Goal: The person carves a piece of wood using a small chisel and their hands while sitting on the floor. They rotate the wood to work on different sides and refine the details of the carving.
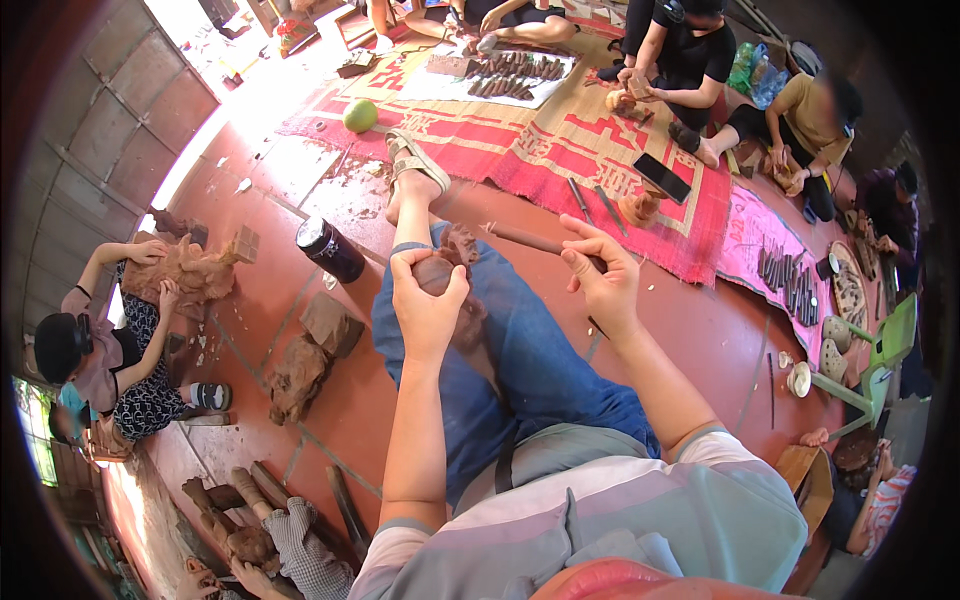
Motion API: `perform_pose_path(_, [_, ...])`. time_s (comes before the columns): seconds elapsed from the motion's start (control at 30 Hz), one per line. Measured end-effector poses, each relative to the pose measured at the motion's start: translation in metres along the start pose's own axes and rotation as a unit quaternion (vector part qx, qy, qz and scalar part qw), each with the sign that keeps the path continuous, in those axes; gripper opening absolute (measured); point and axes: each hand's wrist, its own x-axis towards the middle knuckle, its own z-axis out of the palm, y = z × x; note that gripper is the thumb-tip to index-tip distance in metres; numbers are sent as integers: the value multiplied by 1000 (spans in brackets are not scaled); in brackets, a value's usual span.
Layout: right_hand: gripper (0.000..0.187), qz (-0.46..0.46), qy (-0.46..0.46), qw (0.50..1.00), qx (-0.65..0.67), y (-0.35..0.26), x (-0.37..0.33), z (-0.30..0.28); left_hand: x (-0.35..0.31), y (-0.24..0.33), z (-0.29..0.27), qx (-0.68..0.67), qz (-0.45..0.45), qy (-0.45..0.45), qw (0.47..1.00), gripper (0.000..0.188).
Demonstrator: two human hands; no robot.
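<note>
The wood carving [460, 243] rests on the person's denim-covered lap, grasped by the left hand [427, 300]; the right hand [604, 274] grips a slim brown tool [530, 239], its tip perhaps pointed. A slip could strike the left hand; a loose grasp could tip the carving. Leftward, a black jar [331, 250] and wood chunks [299, 379] obstruct floor space.

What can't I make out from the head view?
All in the head view:
Brown carving: partly hidden by the left hand.
Brown tool: tip too small to judge; partly covered by the right hand.
Dark tools on the pink mat: too small to identify.
</note>
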Motion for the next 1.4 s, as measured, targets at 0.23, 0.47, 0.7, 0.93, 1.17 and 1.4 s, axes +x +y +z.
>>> perform_pose_path(0.23, [6, -222, -80, 959, -159, -16, 26, 66, 2, 0, 1, 2, -26, -7, 1000, 39])
perform_pose_path(0.47, [6, -31, -32, 998, -53, 9, -8, 16, -2, 3, 2, -17, -38, -1, 999, 40])
perform_pose_path(0.7, [7, -75, -9, 997, -17, -24, 2, 15, -4, 2, -1, -38, -56, -7, 998, 39])
perform_pose_path(0.93, [10, -193, -98, 966, -141, -13, 25, 65, -1, 4, -1, -59, -85, -13, 995, 43])
perform_pose_path(1.17, [7, 59, -4, 998, -35, 28, -2, -31, 0, -1, 0, -37, -31, -16, 999, 39])
perform_pose_path(1.4, [6, -51, -82, 995, 10, -22, 34, 35, 0, -2, -2, -70, -74, -11, 995, 43])
